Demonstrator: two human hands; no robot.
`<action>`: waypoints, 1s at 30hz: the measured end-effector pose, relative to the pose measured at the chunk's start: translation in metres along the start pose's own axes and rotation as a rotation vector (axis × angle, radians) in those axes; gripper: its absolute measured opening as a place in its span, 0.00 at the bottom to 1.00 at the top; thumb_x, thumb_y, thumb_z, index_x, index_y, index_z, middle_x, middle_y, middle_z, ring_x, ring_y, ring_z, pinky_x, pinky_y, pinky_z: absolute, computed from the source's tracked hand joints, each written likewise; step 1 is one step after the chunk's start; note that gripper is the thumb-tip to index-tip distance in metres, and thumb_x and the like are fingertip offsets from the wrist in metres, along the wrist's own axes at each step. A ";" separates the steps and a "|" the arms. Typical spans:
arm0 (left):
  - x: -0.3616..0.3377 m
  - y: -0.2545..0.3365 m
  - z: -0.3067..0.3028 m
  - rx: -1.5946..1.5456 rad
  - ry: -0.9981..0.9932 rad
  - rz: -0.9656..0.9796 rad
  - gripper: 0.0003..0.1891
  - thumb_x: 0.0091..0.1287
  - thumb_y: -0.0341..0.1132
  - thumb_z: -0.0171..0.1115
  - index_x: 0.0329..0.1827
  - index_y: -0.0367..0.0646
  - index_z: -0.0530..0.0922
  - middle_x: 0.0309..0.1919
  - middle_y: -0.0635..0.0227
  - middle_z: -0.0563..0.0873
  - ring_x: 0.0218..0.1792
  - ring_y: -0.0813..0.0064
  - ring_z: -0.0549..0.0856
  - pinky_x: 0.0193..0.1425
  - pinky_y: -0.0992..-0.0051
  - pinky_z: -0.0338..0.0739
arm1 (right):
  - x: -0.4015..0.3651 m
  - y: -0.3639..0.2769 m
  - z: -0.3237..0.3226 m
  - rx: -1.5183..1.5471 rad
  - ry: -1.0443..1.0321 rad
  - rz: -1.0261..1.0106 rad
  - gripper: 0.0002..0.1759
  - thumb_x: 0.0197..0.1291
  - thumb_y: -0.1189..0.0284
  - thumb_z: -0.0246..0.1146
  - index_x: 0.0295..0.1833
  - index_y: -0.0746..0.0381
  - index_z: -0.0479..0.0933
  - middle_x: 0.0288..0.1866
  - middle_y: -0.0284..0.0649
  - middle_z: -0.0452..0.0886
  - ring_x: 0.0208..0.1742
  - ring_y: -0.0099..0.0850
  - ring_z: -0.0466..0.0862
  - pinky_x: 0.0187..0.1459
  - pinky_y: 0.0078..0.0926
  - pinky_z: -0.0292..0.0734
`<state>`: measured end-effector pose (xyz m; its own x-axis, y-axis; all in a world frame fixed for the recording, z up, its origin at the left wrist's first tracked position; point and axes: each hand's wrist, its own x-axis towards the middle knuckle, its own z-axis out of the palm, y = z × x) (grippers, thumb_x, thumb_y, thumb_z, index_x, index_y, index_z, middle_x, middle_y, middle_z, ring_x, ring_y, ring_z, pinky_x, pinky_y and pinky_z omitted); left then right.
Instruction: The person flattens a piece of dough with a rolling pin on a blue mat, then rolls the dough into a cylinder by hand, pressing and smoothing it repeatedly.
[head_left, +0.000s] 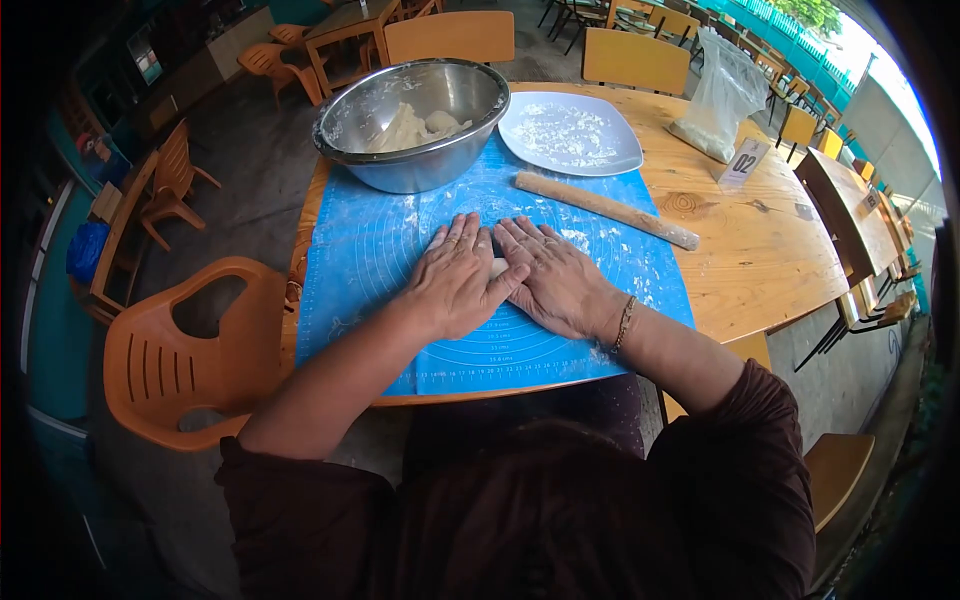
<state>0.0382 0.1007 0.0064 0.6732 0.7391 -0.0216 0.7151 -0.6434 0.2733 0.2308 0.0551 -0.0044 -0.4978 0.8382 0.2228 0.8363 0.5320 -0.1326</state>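
Note:
Both hands lie flat, side by side, on a blue baking mat (400, 350) printed with circles and a ruler edge. My left hand (460, 275) is stretched out with its thumb reaching over to the right hand. My right hand (548, 275) also has its fingers straight and pointing away from me. Between the two, a small pale piece of dough (499, 267) shows; most of it is hidden under the palms. Beyond the right hand, a wooden rolling pin (605, 208) rests slantwise on the floured mat.
A steel bowl (415, 178) holding dough (405, 132) stands at the back left. Beside it is a white plate (570, 165) dusted with flour. Farther right on the wooden table (770, 225) are a clear plastic bag (715, 95) and a "02" sign (744, 162). An orange chair (190, 355) stands left.

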 end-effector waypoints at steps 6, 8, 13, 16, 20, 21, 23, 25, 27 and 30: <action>-0.045 0.014 0.012 0.097 0.085 0.111 0.57 0.72 0.74 0.42 0.75 0.15 0.57 0.75 0.24 0.59 0.80 0.32 0.55 0.84 0.44 0.45 | -0.040 -0.025 -0.012 -0.026 0.093 -0.104 0.41 0.74 0.53 0.55 0.77 0.76 0.58 0.78 0.61 0.63 0.81 0.54 0.61 0.81 0.51 0.53; -0.061 0.023 0.007 0.136 0.074 0.129 0.59 0.70 0.75 0.44 0.75 0.15 0.56 0.75 0.24 0.60 0.80 0.32 0.55 0.84 0.45 0.45 | -0.051 -0.033 -0.019 0.000 0.029 -0.103 0.43 0.74 0.51 0.55 0.80 0.72 0.54 0.82 0.59 0.57 0.83 0.54 0.57 0.82 0.50 0.52; -0.093 0.033 0.011 0.192 0.113 0.199 0.62 0.67 0.78 0.43 0.75 0.14 0.55 0.76 0.24 0.56 0.80 0.34 0.55 0.84 0.44 0.44 | -0.073 -0.050 -0.027 0.048 0.013 -0.108 0.39 0.74 0.53 0.56 0.76 0.74 0.61 0.80 0.60 0.61 0.82 0.53 0.60 0.81 0.51 0.52; -0.112 0.041 0.005 0.201 0.102 0.240 0.61 0.67 0.76 0.47 0.74 0.14 0.56 0.75 0.24 0.58 0.80 0.33 0.56 0.84 0.44 0.45 | -0.084 -0.052 -0.039 0.075 -0.017 -0.133 0.36 0.74 0.54 0.56 0.73 0.73 0.66 0.79 0.58 0.63 0.82 0.52 0.62 0.81 0.51 0.52; -0.111 0.037 -0.024 0.090 0.059 0.221 0.55 0.73 0.71 0.44 0.74 0.15 0.57 0.74 0.25 0.61 0.79 0.33 0.59 0.83 0.44 0.47 | -0.079 -0.040 -0.059 0.260 -0.063 -0.075 0.33 0.75 0.58 0.55 0.76 0.69 0.66 0.81 0.53 0.63 0.82 0.50 0.63 0.83 0.52 0.49; -0.100 0.036 -0.027 -0.003 0.138 0.224 0.52 0.75 0.68 0.42 0.75 0.16 0.58 0.75 0.26 0.60 0.79 0.34 0.58 0.83 0.44 0.46 | -0.069 -0.035 -0.061 0.223 -0.042 -0.070 0.33 0.76 0.60 0.54 0.78 0.68 0.63 0.82 0.55 0.61 0.83 0.50 0.59 0.83 0.52 0.48; -0.068 0.032 -0.019 0.036 0.224 0.223 0.52 0.75 0.68 0.43 0.75 0.16 0.57 0.75 0.26 0.61 0.79 0.34 0.58 0.83 0.45 0.46 | -0.047 -0.024 -0.042 0.141 0.042 -0.085 0.33 0.76 0.59 0.53 0.77 0.70 0.63 0.82 0.57 0.60 0.83 0.51 0.59 0.82 0.52 0.50; -0.045 0.029 0.003 0.078 0.313 0.233 0.52 0.75 0.68 0.45 0.75 0.16 0.57 0.75 0.26 0.61 0.79 0.34 0.58 0.83 0.45 0.46 | -0.029 -0.017 -0.021 0.047 0.093 -0.104 0.37 0.75 0.58 0.52 0.78 0.72 0.58 0.82 0.60 0.58 0.83 0.53 0.57 0.82 0.53 0.50; -0.031 0.028 0.017 0.079 0.227 0.195 0.51 0.75 0.66 0.45 0.76 0.17 0.55 0.75 0.27 0.61 0.78 0.34 0.59 0.83 0.43 0.46 | -0.029 -0.020 -0.008 0.002 0.037 -0.113 0.38 0.74 0.57 0.53 0.78 0.73 0.58 0.81 0.60 0.59 0.83 0.53 0.57 0.82 0.53 0.50; -0.049 0.032 0.018 0.115 0.155 0.196 0.52 0.74 0.67 0.45 0.76 0.18 0.55 0.75 0.27 0.60 0.79 0.34 0.59 0.83 0.43 0.47 | -0.047 -0.029 -0.009 -0.050 0.001 -0.143 0.37 0.73 0.59 0.54 0.77 0.74 0.59 0.80 0.60 0.61 0.83 0.53 0.59 0.82 0.53 0.50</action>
<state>0.0312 0.0400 -0.0015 0.7703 0.6144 0.1705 0.5968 -0.7889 0.1464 0.2322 -0.0009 -0.0026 -0.6126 0.7540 0.2371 0.7672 0.6394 -0.0511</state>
